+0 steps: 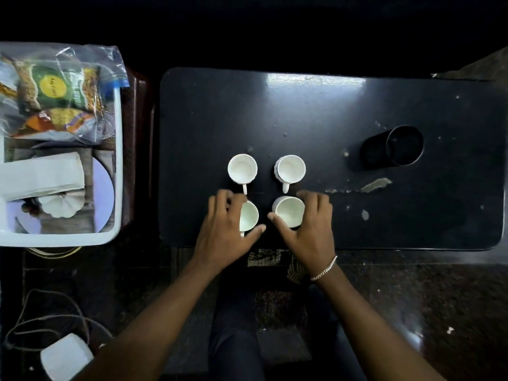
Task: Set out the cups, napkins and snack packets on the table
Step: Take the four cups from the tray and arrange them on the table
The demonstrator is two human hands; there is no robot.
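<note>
Several white cups stand in a square near the front of the black table [316, 114]. The far left cup [242, 169] and far right cup [290, 169] stand free, handles toward me. My left hand [224, 229] curls round the near left cup [249, 215]. My right hand [309, 229] grips the near right cup [289, 211], thumb on its left side. Snack packets [57, 103] in a clear bag and folded white napkins [41, 174] lie in the white tub [118, 160] at the left.
A black cylindrical holder [395, 147] lies on its side at the table's right. The tub also holds a pale plate [103, 188] and a white lid-like piece [60, 206]. A cable and a white box [66, 356] lie on the floor at lower left.
</note>
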